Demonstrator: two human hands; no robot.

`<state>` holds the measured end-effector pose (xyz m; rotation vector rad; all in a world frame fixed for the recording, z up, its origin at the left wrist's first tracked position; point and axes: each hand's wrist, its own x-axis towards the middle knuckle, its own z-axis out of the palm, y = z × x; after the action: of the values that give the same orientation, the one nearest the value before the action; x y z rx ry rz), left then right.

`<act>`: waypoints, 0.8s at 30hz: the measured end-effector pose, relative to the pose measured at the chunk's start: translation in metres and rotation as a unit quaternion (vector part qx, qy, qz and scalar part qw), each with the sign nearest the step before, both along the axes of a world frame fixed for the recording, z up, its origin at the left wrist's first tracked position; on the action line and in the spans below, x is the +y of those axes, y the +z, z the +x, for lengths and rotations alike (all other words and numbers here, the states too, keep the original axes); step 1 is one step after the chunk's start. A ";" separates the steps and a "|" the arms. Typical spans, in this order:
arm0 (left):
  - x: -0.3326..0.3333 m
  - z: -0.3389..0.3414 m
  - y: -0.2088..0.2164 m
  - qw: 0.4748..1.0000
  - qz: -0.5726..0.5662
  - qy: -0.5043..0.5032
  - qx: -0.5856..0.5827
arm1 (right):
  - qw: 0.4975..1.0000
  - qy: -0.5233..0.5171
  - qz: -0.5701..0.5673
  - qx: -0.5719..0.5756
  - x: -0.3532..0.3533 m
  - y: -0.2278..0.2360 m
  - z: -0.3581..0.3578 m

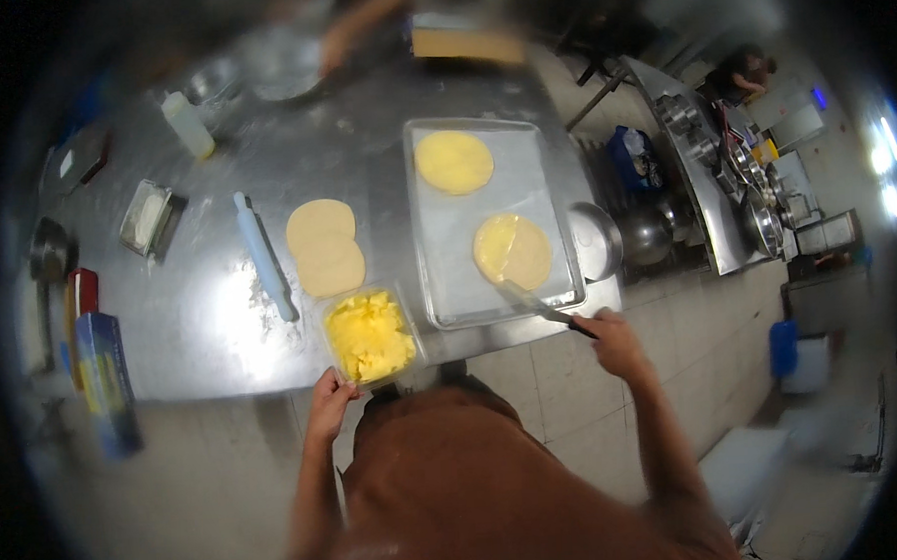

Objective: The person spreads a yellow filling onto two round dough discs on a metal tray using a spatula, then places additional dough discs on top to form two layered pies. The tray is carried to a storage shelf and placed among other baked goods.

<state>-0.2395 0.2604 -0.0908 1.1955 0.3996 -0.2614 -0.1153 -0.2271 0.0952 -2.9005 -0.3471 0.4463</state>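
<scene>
My right hand (614, 341) grips the black handle of a spatula (540, 307), whose metal blade reaches the lower dough round (528, 257) on a lined baking tray (424, 221). Yellow spread covers the left part of that round; the rest is bare. Farther up the tray, another dough round (453, 163) is yellow all over. With my left hand (330, 400) I hold the near left corner of a clear container (416, 346) full of yellow butter-like chunks (371, 335). Two overlapping bare dough rounds (325, 247) lie just beyond it on the metal table.
Left of the dough lies a pale blue rolling pin (263, 256). Farther left are a small metal tin (148, 218), a squeeze bottle (190, 125) and a blue box (107, 380). A round pan (595, 242) adjoins the tray's right side. Another person's arm (362, 23) shows across the table.
</scene>
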 end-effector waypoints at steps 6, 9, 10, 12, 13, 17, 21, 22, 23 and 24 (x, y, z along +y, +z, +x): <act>0.005 0.015 0.013 0.999 0.027 -0.005 -0.021 | 0.997 0.040 0.068 0.004 0.054 0.056 -0.003; 0.007 0.023 0.017 0.998 0.056 -0.023 -0.011 | 0.985 0.124 0.107 0.062 0.118 0.044 -0.007; 0.008 0.025 0.018 0.998 0.046 -0.025 -0.028 | 0.976 0.131 0.133 0.111 0.137 0.037 -0.010; 0.009 0.026 0.022 0.998 0.036 -0.036 -0.025 | 0.971 0.116 0.151 0.147 0.174 0.015 -0.011; 0.010 0.025 0.024 0.999 0.025 -0.035 -0.025 | 0.975 0.099 0.114 0.163 0.187 0.006 -0.010; 0.015 0.020 0.032 0.998 0.015 -0.067 -0.010 | 0.981 0.104 0.072 0.149 0.225 -0.024 -0.005; 0.016 0.021 0.035 0.994 0.014 -0.105 -0.027 | 0.980 0.104 0.073 0.152 0.241 -0.034 -0.006; 0.017 0.021 0.036 0.994 0.016 -0.103 -0.034 | 0.981 0.100 0.074 0.148 0.242 -0.034 -0.008; 0.017 0.021 0.036 0.994 0.019 -0.100 -0.041 | 0.980 0.101 0.090 0.146 0.242 -0.034 -0.009; 0.017 0.021 0.036 0.994 0.007 -0.099 -0.041 | 0.979 0.102 0.118 0.132 0.242 -0.034 -0.011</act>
<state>-0.2186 0.2777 -0.0548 1.2570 0.2121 -0.3799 -0.1260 0.0147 0.0609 -2.5464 -0.6125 0.7574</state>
